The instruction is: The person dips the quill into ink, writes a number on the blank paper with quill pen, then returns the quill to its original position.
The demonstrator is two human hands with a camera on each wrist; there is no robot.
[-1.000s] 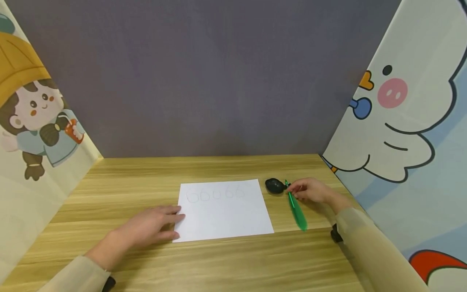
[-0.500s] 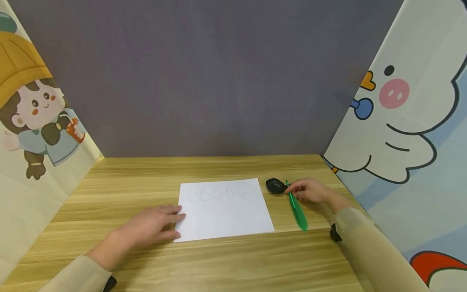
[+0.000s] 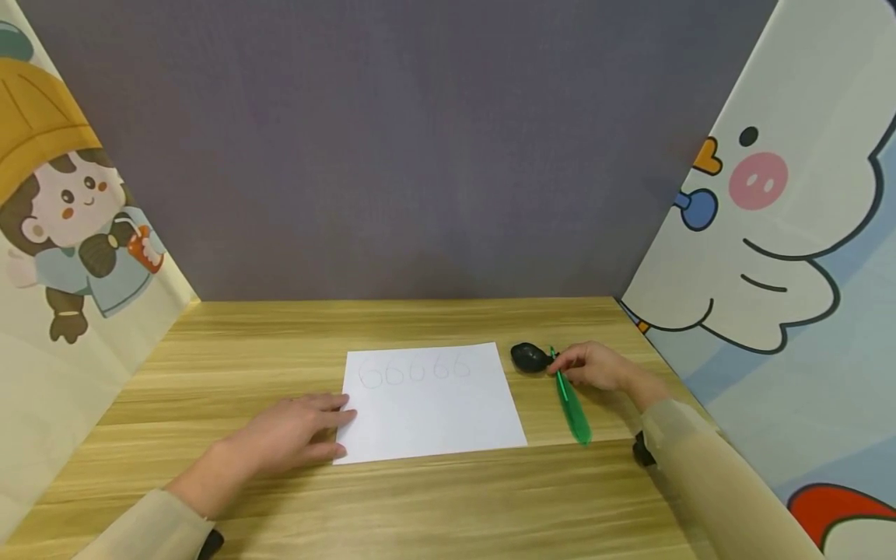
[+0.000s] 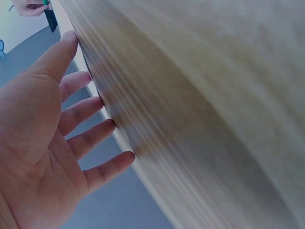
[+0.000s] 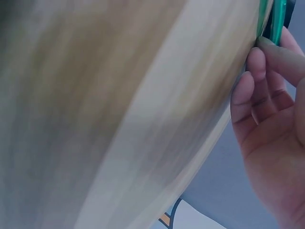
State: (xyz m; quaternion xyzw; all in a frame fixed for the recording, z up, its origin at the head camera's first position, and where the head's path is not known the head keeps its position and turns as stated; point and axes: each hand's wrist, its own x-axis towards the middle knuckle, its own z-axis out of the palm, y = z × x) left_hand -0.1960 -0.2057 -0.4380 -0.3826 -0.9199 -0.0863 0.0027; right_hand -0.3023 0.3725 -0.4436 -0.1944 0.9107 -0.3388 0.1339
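A white sheet of paper [image 3: 434, 412] with a row of faint round marks, like sixes, lies on the wooden table. My left hand [image 3: 287, 435] rests with spread fingers on its left edge; the left wrist view shows this hand [image 4: 43, 129] palm on, fingers extended. Right of the paper, my right hand [image 3: 595, 365] has its thumb and fingertips at the upper part of a green feather-shaped object [image 3: 574, 412], seemingly pinching it. A black rounded object [image 3: 529, 358] lies just left of those fingertips. In the right wrist view the hand [image 5: 276, 105] touches the green object [image 5: 278, 24].
The wooden table [image 3: 434, 513] runs back to a dark grey panel [image 3: 406, 155]. A wall with a cartoon child [image 3: 84, 202] stands on the left, and one with a white cartoon figure [image 3: 805, 202] on the right.
The picture has shifted very slightly. Both hands, the paper, the green object and the black object keep nearly the same places.
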